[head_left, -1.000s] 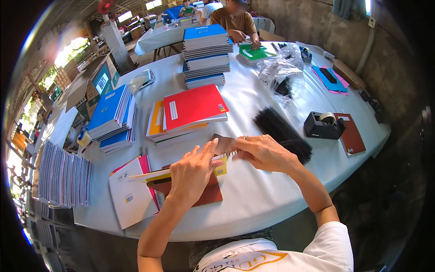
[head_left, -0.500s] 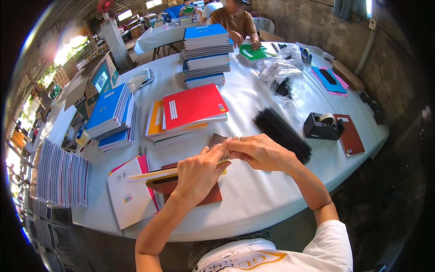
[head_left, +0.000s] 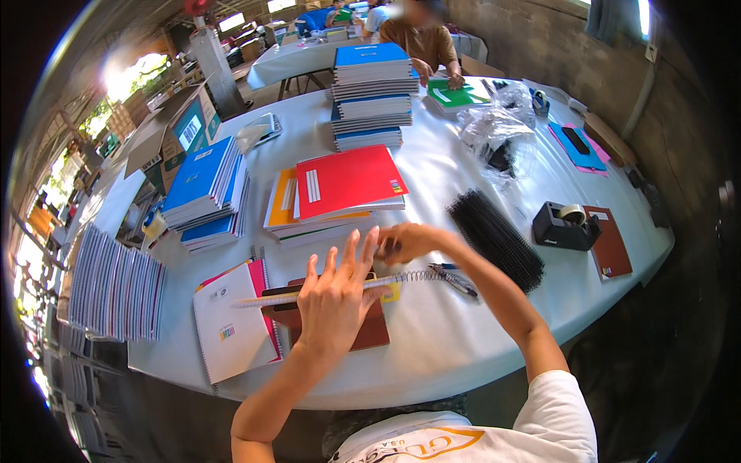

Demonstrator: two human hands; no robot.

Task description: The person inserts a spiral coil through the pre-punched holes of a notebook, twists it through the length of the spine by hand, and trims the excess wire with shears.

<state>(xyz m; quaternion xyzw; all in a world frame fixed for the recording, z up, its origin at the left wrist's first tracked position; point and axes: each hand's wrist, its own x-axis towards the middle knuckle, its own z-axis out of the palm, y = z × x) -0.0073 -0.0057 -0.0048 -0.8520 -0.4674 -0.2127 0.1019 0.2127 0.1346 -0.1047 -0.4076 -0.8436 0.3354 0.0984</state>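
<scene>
A notebook with pale page edges is held edge-up across the table in front of me. From its right end a thin wire spiral sticks out over the tablecloth. My left hand rests against the notebook with its fingers stretched up and apart and its thumb lying across the edge. Just above the spiral, my right hand has its fingers curled in; what they hold, if anything, is hidden. A brown-covered notebook lies flat under the left hand. Pens lie beyond the spiral, near my right forearm.
Red and blue notebooks are stacked ahead and left; a taller stack stands behind. Black spiral coils and a tape dispenser sit right. White notebook lies left. Across the table, a person handles a green notebook.
My left hand has loosened from a grip, its fingers now spread upward. My right hand has moved off the notebook's end, and the projecting spiral and the pens have come into sight.
</scene>
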